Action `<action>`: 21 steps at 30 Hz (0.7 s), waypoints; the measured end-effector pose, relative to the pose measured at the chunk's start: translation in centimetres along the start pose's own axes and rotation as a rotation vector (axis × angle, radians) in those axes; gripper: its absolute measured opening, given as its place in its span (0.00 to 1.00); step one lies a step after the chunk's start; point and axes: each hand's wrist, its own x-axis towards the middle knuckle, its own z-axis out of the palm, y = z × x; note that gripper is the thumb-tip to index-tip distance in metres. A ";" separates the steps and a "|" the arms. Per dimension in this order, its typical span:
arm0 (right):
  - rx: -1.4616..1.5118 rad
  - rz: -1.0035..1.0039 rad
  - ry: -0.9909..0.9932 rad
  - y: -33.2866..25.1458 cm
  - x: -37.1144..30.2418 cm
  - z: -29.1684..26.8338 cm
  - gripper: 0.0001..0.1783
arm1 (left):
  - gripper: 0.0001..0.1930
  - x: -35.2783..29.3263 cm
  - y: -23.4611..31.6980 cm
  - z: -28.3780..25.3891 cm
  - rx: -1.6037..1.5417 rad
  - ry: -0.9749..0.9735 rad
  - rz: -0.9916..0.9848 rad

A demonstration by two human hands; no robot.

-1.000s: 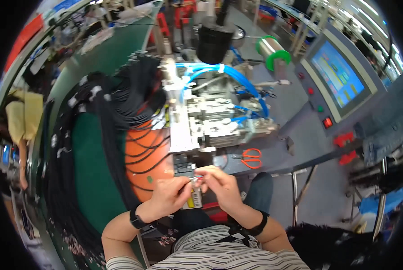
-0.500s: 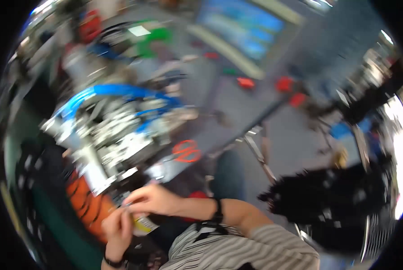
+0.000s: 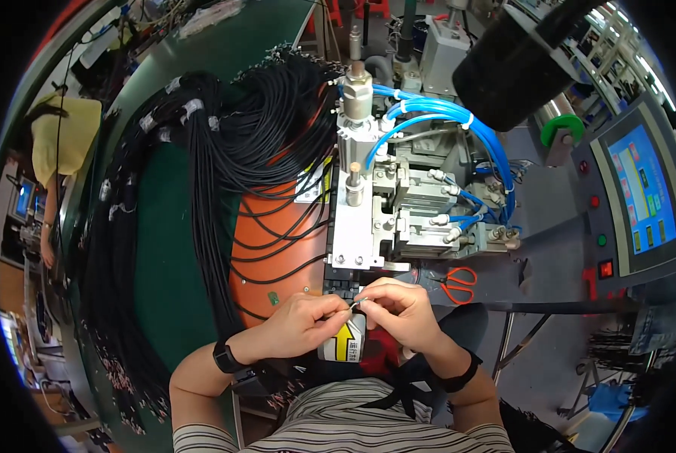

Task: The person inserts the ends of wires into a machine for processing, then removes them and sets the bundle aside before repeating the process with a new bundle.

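Observation:
My left hand (image 3: 308,325) is closed in a pinch, thumb against forefinger. Opposite it, my right hand (image 3: 402,313) also pinches, and the fingertips nearly meet in front of a metal machine (image 3: 351,234). A short, thin, light-coloured wire end (image 3: 352,306) shows between the two hands; its finer detail is too small to make out. Beneath the hands lies a plate with a yellow-and-black arrow label (image 3: 344,346). Several black cables (image 3: 281,245) run across an orange plate (image 3: 259,275) to the machine's left side.
Thick black cable bundles (image 3: 202,151) lie on the green tabletop (image 3: 164,226) at left. Blue air hoses (image 3: 496,143) arch over the machine. Orange-handled scissors (image 3: 459,285) rest right of my hands. A control screen (image 3: 644,189) stands at right; another person (image 3: 70,136) is at far left.
The view has swung sharply, bringing the machine from the left to the centre and the cable bundles into sight. Both hands remain pinched together, now nearer the middle.

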 end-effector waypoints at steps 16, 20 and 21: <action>-0.903 -0.258 0.162 0.0 0.1 0.5 0.04 | 0.24 0.5 -0.5 1.0 0.656 0.083 0.201; -0.904 -0.260 0.186 0.3 0.1 0.9 0.04 | 0.24 0.6 -0.5 0.9 0.631 0.060 0.176; -0.909 -0.267 0.202 0.3 0.1 0.9 0.04 | 0.24 0.7 -0.3 0.8 0.635 0.045 0.168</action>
